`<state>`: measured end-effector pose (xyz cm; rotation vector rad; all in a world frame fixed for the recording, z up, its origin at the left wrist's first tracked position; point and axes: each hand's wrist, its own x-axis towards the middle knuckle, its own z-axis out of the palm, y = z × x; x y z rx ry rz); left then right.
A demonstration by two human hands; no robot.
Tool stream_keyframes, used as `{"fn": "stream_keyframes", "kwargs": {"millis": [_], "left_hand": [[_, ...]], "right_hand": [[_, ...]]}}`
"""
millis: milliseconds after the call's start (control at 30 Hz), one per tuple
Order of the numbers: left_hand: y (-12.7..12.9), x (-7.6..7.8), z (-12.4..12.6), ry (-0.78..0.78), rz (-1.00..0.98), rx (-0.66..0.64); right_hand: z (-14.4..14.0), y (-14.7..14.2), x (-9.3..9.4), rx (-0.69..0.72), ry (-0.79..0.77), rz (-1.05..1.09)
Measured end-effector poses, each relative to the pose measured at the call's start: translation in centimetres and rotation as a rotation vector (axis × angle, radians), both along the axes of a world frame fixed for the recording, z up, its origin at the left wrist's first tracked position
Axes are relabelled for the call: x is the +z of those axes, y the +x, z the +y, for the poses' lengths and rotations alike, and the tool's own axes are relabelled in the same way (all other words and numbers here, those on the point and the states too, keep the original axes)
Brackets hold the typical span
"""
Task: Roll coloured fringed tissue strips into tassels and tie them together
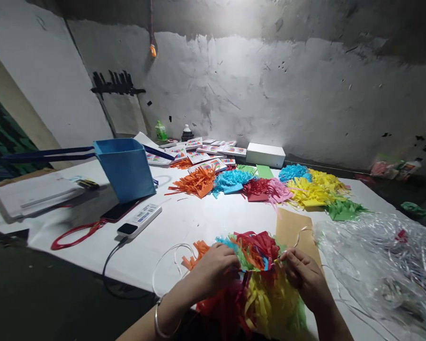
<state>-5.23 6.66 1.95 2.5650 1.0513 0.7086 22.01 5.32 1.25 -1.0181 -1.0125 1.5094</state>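
A bundle of multicoloured paper fringe (262, 293), in red, orange, yellow, green and blue strips, hangs over the table's front edge. My left hand (218, 263) is closed on its left side, with the fingertips partly hidden. At its right end my right hand (301, 270) pinches the edge between thumb and fingers. White string (177, 246) loops out on the left of the bundle, and more string runs by the right hand. A brown card (294, 225) lies flat behind the right hand.
Fringed paper piles (234, 179) in several colours line the back of the table. Behind them are printed boxes (216, 149) and a white box (265, 155). A blue bin (124, 166), a white device (140, 221) and a phone stand left; a clear plastic bag (379, 265) lies right.
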Motion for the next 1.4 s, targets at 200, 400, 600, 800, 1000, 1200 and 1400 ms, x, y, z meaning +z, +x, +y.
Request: {"fn": "stream_keyframes", "kwargs": {"millis": [200,400,600,800,1000,1200,1400], "left_hand": [[-0.6,0.0,0.5,-0.002,-0.075,0.083],[-1.1,1.8,1.0,-0.033,-0.134,0.141],[1.2,4.9,5.3,0.043,-0.242,0.331],[4.4,2.8,3.9,0.082,-0.317,0.421],[6.0,-2.9,-2.0,-0.046,-0.31,0.219],[5.1,-5.2,-3.8,-0.191,-0.384,0.028],[4.1,-7.4,-5.4,-0.104,-0.347,-0.07]], "right_hand": [[-0.4,1.4,0.0,0.018,0.011,-0.03],[0.8,2.4,0.0,0.04,-0.004,-0.101],[5.1,0.4,2.2,-0.202,0.117,-0.088],[1.7,-4.5,0.3,-0.079,0.126,-0.197],[-1.1,-6.5,-3.6,0.006,0.144,-0.324],[-0.7,-6.5,-5.3,0.017,0.111,-0.304],[-1.1,-6.0,-6.3,-0.068,0.094,-0.229]]}}
